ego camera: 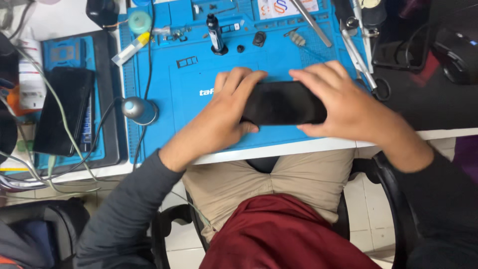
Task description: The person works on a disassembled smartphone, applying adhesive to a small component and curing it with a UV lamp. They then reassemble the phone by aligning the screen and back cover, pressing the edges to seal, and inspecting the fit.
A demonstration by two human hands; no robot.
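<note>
**Two hands hold a dark phone over the blue mat**

The left hand (226, 112) comes in from the lower left with the forearm angled up and to the right, sleeve pushed back to just below the elbow. Its fingers reach over the far edge of the phone (285, 103) while the thumb presses along the near edge, so its grip is clamped on the phone's left end. The right hand (343, 102) comes in from the lower right, wrist bent, fingers spread flat across the top of the phone's right end and the thumb tucked under the near edge; its grip also grasps the phone. The phone lies lengthwise between both hands, just above the near part of the blue mat (184, 89), close to the edge of the white surface (298, 147).

Both ends of the phone are covered by fingers, and its dark face is blurred, so which side is up cannot be made out. Whether it rests on the mat or is lifted slightly is unclear.

At the mat's far edge small compartments hold tiny parts too small to identify. A black bottle (215, 34) stands upright there, with tweezers (311, 21) to its right. A second dark phone (64, 109) lies on a tray (110, 99) at the left, crossed by cables.
</note>
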